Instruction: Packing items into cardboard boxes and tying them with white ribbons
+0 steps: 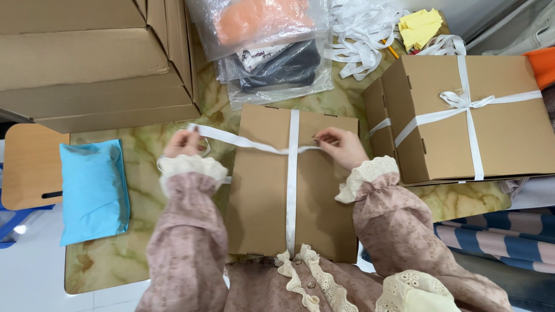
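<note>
Your sleeves, pink w/ lace cuffs, fill the bottom of the view; just past them sits the box [263,190], flat brown cardboard, centred on the marbled table [139,173] right in front of you. White ribbon [292,173] runs lengthwise over the lid, and a second strand crosses it near the far edge.

Left hand [184,143]: fingers pinched on the ribbon's free end, held off the box's left edge, strand pulled taut. Right hand [341,144]: fingertips pinched on the ribbon just right of the crossing, resting on the lid. Both hands are gripping ribbon, neither is on the cardboard itself.

Handling, as a judgement: ribbon looks thin, soft, prob. slick satin, so it'll slide thru a loose pinch; grip close to the crossing and keep tension. Box looks light and stiff, but the lid will likely dent if you press hard in the middle. To shift it, take it by the side edges or corners, not by the ribbon.

Around you: a tied box [468,115] w/ a finished bow sits to the right, touching or nearly touching yours. Bagged clothes [269,46] lie beyond the far edge, loose ribbon pile [361,34] next to them. Big cartons [92,58] stacked at far left, blue bag [92,190] on the table's left side, well apart from the box.
</note>
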